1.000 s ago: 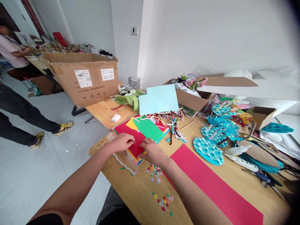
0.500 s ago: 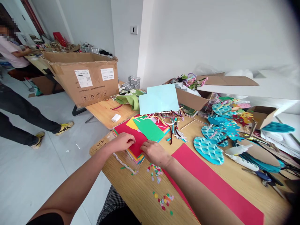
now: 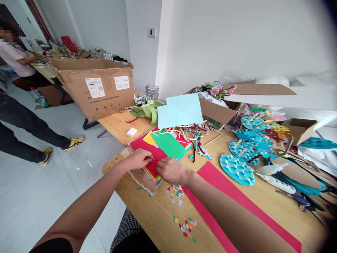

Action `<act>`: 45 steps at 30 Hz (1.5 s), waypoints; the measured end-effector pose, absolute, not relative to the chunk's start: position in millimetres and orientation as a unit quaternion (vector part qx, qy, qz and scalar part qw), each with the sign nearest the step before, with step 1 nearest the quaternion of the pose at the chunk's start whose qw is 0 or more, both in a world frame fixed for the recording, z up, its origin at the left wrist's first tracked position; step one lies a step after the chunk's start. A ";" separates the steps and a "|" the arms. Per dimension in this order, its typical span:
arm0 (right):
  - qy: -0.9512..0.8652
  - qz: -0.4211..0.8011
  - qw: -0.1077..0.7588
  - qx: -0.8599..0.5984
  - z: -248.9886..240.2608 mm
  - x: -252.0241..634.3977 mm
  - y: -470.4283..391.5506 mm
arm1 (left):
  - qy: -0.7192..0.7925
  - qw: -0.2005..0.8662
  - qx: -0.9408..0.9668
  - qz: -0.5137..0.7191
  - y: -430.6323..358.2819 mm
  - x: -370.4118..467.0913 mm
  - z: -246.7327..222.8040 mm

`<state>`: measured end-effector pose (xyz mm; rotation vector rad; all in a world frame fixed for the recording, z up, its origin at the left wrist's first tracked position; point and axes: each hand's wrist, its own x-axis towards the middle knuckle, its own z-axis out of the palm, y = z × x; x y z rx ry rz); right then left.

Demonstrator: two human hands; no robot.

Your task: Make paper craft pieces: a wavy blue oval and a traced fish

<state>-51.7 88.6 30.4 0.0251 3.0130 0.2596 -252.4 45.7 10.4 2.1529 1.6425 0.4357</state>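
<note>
A stack of coloured paper with a red sheet (image 3: pixel 155 156) on top lies under both hands. Fingers curled, my left hand (image 3: pixel 140 159) rests at the red sheet's left side. My right hand (image 3: pixel 173 170) is bent over the stack's right front edge; its fingertips are small and what they pinch, if anything, is hidden. A green sheet (image 3: pixel 170 146) and a bit of yellow paper (image 3: pixel 150 139) lie at the back of the stack. Beneath my right forearm stretches a long red strip (image 3: pixel 226 196). Small paper dots (image 3: pixel 185 226) are scattered near the table's front edge.
Behind the stack is a light blue sheet (image 3: pixel 181 110). Blue wavy ovals (image 3: pixel 237 169), glue bottles (image 3: pixel 276 183) and pliers (image 3: pixel 300 199) lie on the right. A large carton (image 3: pixel 105 91) stands at the back left. A person (image 3: pixel 18 59) sits farther off; another person's legs (image 3: pixel 31 135) are at left.
The view has shifted slightly. My right hand has moved a little to the left over the stack, closer to my left hand.
</note>
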 end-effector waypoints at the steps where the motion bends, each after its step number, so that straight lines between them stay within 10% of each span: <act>1: 0.994 0.088 0.059 0.004 30.4 -52.0 88.7 | 0.587 0.198 0.770 0.155 45.6 -252.6 10.4; 24: 0.993 0.049 0.006 0.105 22.3 -60.0 87.6 | 0.574 0.202 0.778 0.160 43.4 -253.1 14.9; 38: 0.942 -0.023 -0.215 0.257 29.9 -52.1 85.6 | 0.613 0.129 0.754 0.197 50.3 -257.4 -0.7; 45: 0.947 -0.099 -0.154 0.264 -1.3 -42.1 84.8 | 0.632 0.067 0.732 0.244 49.4 -256.2 -3.2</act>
